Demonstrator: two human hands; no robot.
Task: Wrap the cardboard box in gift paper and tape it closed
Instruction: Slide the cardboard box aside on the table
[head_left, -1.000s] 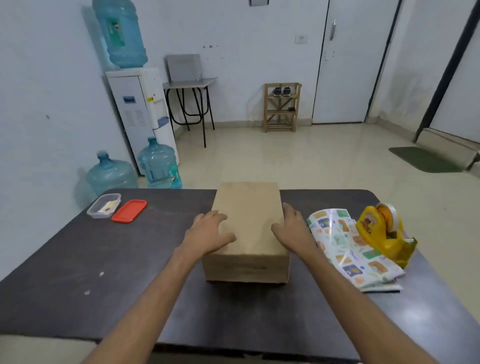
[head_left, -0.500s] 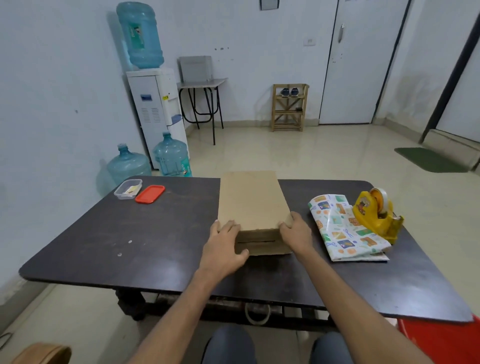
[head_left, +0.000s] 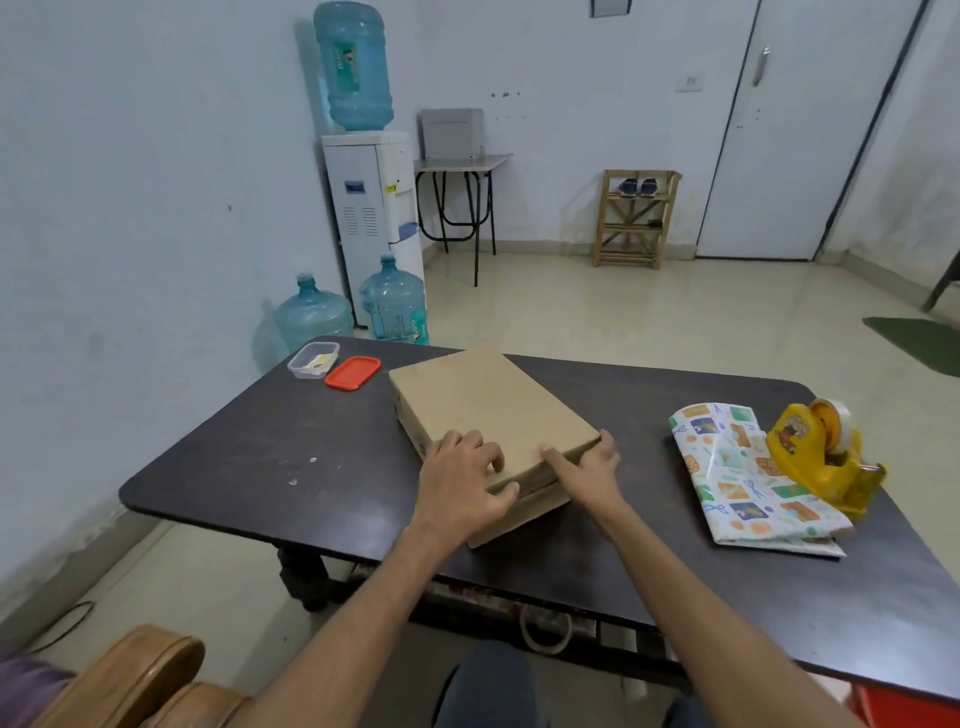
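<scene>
A flat brown cardboard box (head_left: 488, 410) lies on the dark table (head_left: 270, 457), turned at an angle with its near end toward me. My left hand (head_left: 462, 488) grips the box's near left corner, fingers on the top and thumb around the edge. My right hand (head_left: 592, 467) holds the near right corner, its fingers along the top edge. Folded gift paper (head_left: 743, 478) with colourful prints lies flat at the right. A yellow tape dispenser (head_left: 826, 457) stands on the paper's far right side.
A small clear container (head_left: 313, 359) and its red lid (head_left: 353, 372) sit at the table's far left corner. Water jugs (head_left: 311, 317) and a dispenser (head_left: 371, 218) stand beyond the table. A wooden armrest (head_left: 130, 680) is at bottom left.
The box has been turned clockwise and pulled toward the near edge. Both hands shifted from its sides to its near corners. My view has drawn back from the table.
</scene>
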